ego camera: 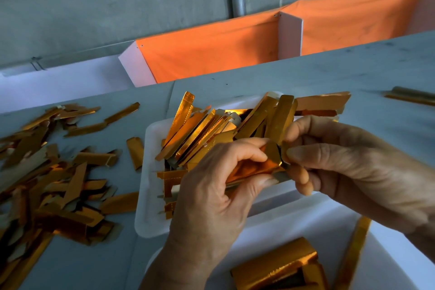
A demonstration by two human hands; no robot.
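Gold blank [249, 169] sits over the near edge of the white tray [147, 172], left hand [211, 186] curled round its body, right hand [348, 167] pinching the end flap: crease square on the score line before tucking.

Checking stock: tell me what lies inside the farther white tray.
Gold foil strips fill the white tray, piled crosswise. The left hand and right hand, holding one strip, cover its near right part.
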